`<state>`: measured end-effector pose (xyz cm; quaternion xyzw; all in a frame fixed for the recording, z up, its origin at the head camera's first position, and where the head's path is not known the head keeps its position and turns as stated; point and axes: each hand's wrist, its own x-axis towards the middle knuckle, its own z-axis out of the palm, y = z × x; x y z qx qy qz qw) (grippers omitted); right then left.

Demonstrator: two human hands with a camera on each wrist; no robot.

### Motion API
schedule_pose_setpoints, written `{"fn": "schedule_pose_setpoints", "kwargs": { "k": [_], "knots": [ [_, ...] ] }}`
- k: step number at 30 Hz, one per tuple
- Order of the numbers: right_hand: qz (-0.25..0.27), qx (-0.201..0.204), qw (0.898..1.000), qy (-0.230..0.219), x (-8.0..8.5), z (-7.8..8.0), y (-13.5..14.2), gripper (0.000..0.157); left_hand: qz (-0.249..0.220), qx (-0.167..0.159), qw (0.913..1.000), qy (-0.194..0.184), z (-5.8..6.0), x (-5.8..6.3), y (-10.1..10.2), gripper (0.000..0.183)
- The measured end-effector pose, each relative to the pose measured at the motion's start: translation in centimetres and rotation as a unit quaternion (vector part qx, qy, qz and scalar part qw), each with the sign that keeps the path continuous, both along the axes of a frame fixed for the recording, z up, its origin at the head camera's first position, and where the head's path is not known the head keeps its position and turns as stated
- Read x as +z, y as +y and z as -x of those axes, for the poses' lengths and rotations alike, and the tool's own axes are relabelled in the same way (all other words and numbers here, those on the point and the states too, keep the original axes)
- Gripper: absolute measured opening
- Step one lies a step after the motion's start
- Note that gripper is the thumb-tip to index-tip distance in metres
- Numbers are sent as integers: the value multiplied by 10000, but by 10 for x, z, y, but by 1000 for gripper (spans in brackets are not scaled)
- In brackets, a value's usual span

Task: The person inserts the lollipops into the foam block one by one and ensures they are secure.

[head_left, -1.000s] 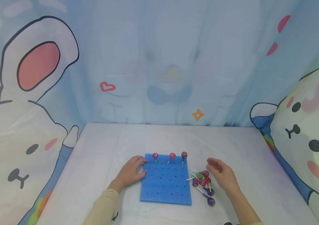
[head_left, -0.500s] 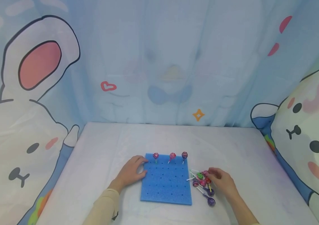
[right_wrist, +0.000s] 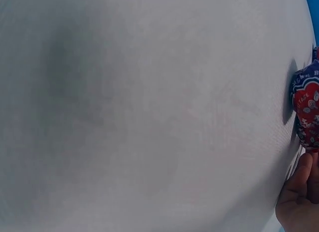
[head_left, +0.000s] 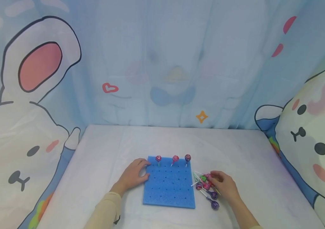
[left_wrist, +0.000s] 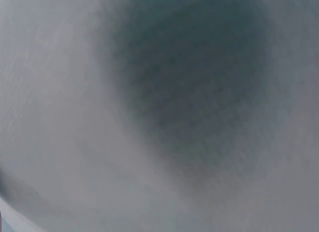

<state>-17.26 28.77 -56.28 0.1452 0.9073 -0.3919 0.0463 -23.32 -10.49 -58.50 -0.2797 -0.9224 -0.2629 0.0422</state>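
A blue foam board (head_left: 168, 187) with rows of small holes lies on the table. Three lollipops stand along its far side: a red one (head_left: 158, 158), a pink one (head_left: 175, 158) and a dark purple one (head_left: 187, 157). My left hand (head_left: 134, 174) rests at the board's left edge, fingers and thumb spread apart. To the right of the board lies a pile of wrapped lollipops (head_left: 206, 186). My right hand (head_left: 226, 185) pinches a red lollipop in that pile, its head mostly hidden. The right wrist view catches its thumb and finger below a red-and-blue wrapper (right_wrist: 306, 100).
The white table (head_left: 116, 140) reaches back to a blue cartoon curtain (head_left: 174, 63). A purple lollipop (head_left: 215, 205) lies nearest the front of the pile. The left wrist view has only a blurred grey surface and a dark patch.
My right hand has come down onto the pile and taken hold of a red lollipop, whose yellow stick has swung rightward. The left hand and board stay put.
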Motion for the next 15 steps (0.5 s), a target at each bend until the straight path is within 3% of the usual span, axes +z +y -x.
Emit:
{"fn": "schedule_pose_setpoints", "kwargs": {
  "k": [8,15],
  "knots": [
    [-41,-198,9998,-29,0,-1,-3,43,-52,-12,10000,21,-1,2,0,42],
    [434,-351,9972,494,18,-4,-5,41,-19,-35,10000,63,0,0,0,43]
  ]
}}
